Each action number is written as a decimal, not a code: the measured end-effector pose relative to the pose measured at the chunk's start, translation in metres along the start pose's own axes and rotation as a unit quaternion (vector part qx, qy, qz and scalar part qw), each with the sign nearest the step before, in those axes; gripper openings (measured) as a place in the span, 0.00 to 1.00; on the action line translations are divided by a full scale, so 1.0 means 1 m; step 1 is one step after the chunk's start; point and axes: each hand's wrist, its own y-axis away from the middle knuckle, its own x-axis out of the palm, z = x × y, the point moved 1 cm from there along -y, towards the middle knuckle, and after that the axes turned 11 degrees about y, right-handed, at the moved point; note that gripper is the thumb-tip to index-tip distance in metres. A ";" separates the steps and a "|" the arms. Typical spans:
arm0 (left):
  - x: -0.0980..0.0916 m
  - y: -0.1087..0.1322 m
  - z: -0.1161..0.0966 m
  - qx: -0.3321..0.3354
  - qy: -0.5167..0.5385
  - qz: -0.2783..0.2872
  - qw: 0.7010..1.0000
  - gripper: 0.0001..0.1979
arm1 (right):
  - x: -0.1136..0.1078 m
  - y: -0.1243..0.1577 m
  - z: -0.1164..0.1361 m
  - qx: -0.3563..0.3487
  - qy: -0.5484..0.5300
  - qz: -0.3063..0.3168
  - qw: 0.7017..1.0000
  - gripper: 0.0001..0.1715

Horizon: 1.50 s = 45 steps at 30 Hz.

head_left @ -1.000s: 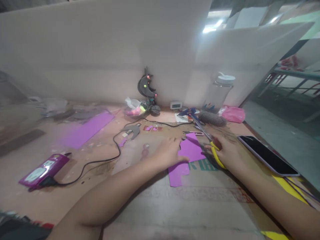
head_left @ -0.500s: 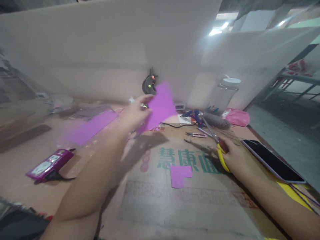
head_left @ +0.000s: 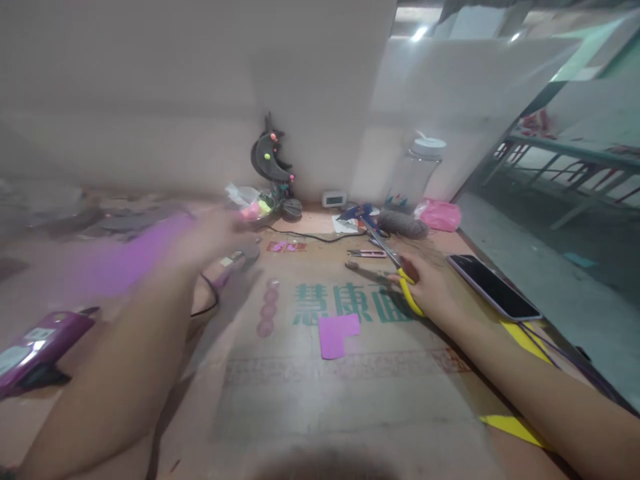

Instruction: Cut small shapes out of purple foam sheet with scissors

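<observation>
My left hand (head_left: 213, 237) is smeared by motion over the left side of the table. A blurred sheet of purple paper (head_left: 133, 257) is beside it; whether the fingers grip it cannot be made out. My right hand (head_left: 425, 287) is closed around the yellow handle of a pair of scissors (head_left: 393, 253), with the blades pointing away and to the left. Between the hands lies a small L-shaped piece of purple paper (head_left: 333, 335), flat on the printed board (head_left: 280, 393).
At the right are a phone (head_left: 495, 287), a pink bag (head_left: 439, 215) and a clear bottle (head_left: 413, 173). A glue gun (head_left: 360, 213) and thread snips (head_left: 367, 253) lie ahead. A dark crescent ornament (head_left: 270, 160) stands at the back. A magenta device (head_left: 45, 347) is at the left.
My left hand, which held a purple sheet up in the middle, has swung left and down to the left-hand purple paper. The right hand still holds the scissors. The camera view has shifted right.
</observation>
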 end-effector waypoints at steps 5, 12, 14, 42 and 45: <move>0.107 0.054 -0.040 0.062 -0.113 0.212 0.969 0.27 | -0.008 -0.001 0.005 0.011 0.012 0.010 1.000 0.21; 0.141 0.070 -0.037 0.052 -0.150 0.284 0.946 0.21 | -0.025 -0.001 0.022 -0.011 0.056 0.018 0.998 0.14; 0.138 0.063 -0.036 0.041 -0.111 0.280 0.953 0.14 | -0.035 -0.001 0.029 -0.015 0.040 0.034 0.998 0.12; 0.128 0.065 -0.037 0.011 0.225 0.184 0.957 0.16 | -0.055 0.008 0.073 0.034 -0.247 0.094 0.964 0.10; 0.123 0.063 -0.034 0.004 0.198 0.179 0.964 0.14 | -0.065 0.010 0.079 0.022 -0.192 0.069 0.979 0.06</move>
